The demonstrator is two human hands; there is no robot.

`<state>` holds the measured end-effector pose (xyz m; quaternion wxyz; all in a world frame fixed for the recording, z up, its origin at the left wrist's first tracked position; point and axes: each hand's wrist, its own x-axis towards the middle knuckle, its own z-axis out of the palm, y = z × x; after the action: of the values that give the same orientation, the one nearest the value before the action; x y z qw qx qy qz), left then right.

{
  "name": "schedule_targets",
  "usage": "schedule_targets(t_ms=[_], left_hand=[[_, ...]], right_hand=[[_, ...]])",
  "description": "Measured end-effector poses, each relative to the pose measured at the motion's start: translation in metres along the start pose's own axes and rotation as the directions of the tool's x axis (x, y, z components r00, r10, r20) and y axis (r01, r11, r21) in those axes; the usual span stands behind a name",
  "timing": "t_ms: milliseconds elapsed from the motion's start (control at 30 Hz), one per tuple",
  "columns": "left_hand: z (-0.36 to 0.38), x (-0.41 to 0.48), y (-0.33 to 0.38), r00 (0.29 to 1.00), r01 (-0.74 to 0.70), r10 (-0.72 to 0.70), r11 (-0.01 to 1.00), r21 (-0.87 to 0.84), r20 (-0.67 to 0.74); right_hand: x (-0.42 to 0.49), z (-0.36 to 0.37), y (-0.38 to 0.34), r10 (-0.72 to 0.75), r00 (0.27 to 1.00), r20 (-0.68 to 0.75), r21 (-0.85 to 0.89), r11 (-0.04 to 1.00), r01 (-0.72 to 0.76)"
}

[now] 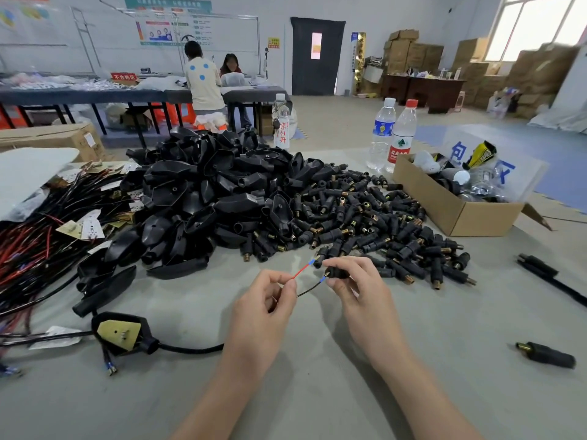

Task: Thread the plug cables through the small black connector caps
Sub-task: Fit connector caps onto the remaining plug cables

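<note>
The left hand pinches the red wire and the black wire above the worktop. The right hand has its grip closed on a small black cap, right at the black wire's blue tip. Keep that wire straight and push it slowly into the hole.

Hands: two, left hand and right hand. Wires at fingertips: two, one red wire, one black wire. Connector cap in right fingers: one. Loose connector caps: heap, too many to count. Plug housings: heap, likewise. Water bottles: three. Cardboard box on tabletop: one. People at far table: two.
</note>
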<state>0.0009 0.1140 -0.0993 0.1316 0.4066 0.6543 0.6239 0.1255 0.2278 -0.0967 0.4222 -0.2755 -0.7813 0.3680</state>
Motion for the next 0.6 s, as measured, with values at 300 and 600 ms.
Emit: schedule_targets(t_ms=[300,600], left_hand=[[-0.0032,0.0007,-0.0020,0.998,-0.022,0.025,0.998,0.056,-0.057],[-0.0048,0.0012,-0.0003,1.000,-0.024,0.024,0.998,0.056,0.005]], right_hand=[[-0.0011,-0.0019,0.0002,-0.140,0.988,0.062,-0.260,0.954,0.151],[-0.0054,0.0023,0.0052,-0.136,0.966,0.221,-0.237,0.953,0.189]])
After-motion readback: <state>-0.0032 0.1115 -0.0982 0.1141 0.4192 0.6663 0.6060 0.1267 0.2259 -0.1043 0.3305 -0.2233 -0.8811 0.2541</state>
